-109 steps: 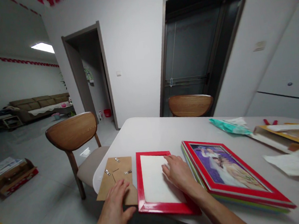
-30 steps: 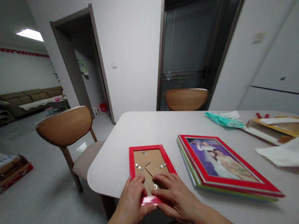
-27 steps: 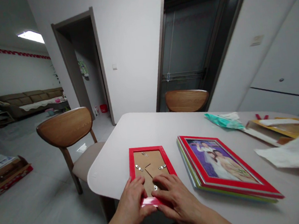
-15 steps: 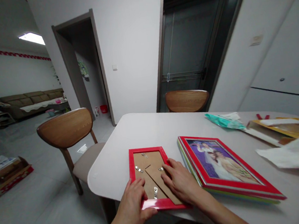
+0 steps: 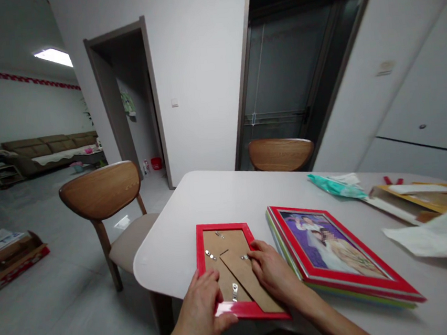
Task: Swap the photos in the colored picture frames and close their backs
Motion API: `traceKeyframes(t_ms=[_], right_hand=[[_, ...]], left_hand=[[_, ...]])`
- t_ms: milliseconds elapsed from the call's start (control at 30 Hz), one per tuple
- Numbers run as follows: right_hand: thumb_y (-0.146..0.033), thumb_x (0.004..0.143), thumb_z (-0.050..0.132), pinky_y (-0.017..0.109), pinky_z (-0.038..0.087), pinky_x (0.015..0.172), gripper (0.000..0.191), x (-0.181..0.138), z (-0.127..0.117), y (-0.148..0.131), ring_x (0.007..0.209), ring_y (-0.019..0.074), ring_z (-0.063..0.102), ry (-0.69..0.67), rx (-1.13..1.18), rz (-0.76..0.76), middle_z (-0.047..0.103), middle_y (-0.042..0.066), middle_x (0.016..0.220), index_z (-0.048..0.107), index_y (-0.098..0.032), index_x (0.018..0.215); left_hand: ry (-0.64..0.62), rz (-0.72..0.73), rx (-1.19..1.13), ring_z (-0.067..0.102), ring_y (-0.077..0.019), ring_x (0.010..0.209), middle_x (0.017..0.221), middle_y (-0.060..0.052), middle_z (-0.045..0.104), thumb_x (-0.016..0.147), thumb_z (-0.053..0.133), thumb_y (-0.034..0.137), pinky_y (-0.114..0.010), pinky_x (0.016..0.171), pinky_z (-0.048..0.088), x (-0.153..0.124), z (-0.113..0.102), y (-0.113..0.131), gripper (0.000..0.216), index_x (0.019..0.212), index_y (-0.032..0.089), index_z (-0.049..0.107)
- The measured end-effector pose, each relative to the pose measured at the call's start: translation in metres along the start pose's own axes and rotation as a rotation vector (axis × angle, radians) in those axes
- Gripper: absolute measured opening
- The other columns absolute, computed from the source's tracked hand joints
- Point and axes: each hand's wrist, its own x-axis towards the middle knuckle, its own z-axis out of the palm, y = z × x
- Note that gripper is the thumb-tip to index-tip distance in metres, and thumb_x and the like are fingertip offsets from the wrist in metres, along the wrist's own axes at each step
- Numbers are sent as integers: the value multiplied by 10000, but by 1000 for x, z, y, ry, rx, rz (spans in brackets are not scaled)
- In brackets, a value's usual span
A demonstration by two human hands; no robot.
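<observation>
A red picture frame point(image 5: 251, 309) lies face down on the table, its brown backing board point(image 5: 217, 273) uppermost. Small metal turn clips point(image 5: 235, 291) sit round the board, and a slanted stand leg point(image 5: 253, 286) is folded flat on it. My left hand point(image 5: 205, 306) grips the lower left corner, thumb on the bottom edge and fingers over the left side. My right hand point(image 5: 275, 270) is curled over the right side, fingertips at the right-hand clip point(image 5: 245, 257); its thumb is mostly hidden. Beside it lies a stack of larger frames, topped by a red framed photo point(image 5: 329, 241).
The white table point(image 5: 168, 246) has a rounded left corner. Farther right lie a teal wrapper point(image 5: 338, 187), a yellow padded envelope point(image 5: 428, 198) and white wrapping sheet point(image 5: 439, 234). Wooden chairs stand left point(image 5: 101, 192) and behind point(image 5: 281, 154). An open box point(image 5: 17, 261) is on the floor.
The view has shifted slightly. My right fingertips have moved a little at the right-hand clip, which shows more now. My left hand keeps its hold on the frame's corner.
</observation>
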Motion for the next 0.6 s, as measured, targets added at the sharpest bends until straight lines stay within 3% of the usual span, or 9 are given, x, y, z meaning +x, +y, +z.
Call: traceKeyframes(t_ms=[400,600], right_hand=[[-144,744,335,289,338,908,331,-6,-3,-3,1022,179,475,-28,24,32,511,101,1108,640,-140,873],[-182,724,401,237,381,796,253,3,-13,-4,871,156,525,-95,100,56,552,88,965,652,-155,733]], left_hand=[[4,5,85,446,-290,1095,1161,-163,517,572,704,233,-507,949,293,-8,-1,7,277,792,150,559],[-6,39,75,450,-280,1094,1155,-147,526,586,692,267,-503,950,296,-9,-2,3,284,815,154,569]])
